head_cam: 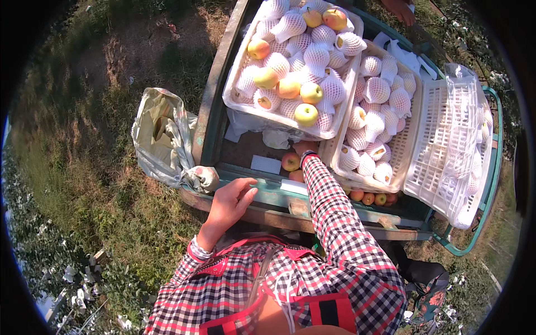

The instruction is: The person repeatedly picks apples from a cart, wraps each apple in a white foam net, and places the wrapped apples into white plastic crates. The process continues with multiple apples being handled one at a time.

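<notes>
My left hand hovers over the near edge of the green metal cart, fingers bent and nothing visible in it. My right hand reaches down beside the big crate's near rim; its fingers are hidden, so any hold cannot be told. Red-yellow apples lie just left of that wrist. A folded white foam net rests on the cart bed, and another white piece lies on the green ledge. Above, a white plastic crate holds apples in foam nets and several bare apples.
A second crate of netted apples stands to the right, by a white slatted crate. More apples lie beneath. An open woven sack hangs left of the cart's metal rim. Another person's hand is at the top.
</notes>
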A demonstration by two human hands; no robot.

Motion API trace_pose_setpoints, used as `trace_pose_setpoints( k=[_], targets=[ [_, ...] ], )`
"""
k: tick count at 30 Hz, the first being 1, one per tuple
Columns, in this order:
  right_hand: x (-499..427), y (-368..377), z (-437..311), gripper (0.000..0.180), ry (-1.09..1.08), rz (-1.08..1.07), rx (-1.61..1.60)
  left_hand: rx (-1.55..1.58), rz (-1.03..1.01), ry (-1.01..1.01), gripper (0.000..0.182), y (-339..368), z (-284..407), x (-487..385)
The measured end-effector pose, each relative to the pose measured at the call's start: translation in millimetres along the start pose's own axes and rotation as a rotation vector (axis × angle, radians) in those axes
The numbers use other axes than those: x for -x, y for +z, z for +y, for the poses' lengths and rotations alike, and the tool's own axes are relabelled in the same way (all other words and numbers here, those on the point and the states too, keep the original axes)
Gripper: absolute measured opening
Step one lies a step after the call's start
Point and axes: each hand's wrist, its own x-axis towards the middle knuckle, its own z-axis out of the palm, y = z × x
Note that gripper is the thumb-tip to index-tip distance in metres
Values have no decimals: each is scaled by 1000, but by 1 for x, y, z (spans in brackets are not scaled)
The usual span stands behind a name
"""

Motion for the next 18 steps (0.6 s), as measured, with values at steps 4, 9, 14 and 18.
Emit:
trace_pose_setpoints(
  k=[4, 9, 14, 18],
  targets=[
    [14, -22, -22, 72, 138, -176, -16, 49, 23, -63, 21, -9, -11, 2],
    [44, -87, -67, 42, 228, -571, -3, 132, -3, 25, 21, -1, -17, -35],
    [119, -161, -106, 27, -373, -159, -248, -345, 230, 537, 44, 21, -7, -87],
    [143, -197, -109, 24, -347, 51, -657, -134, 93, 385, 41, 33, 3, -85]
  ],
)
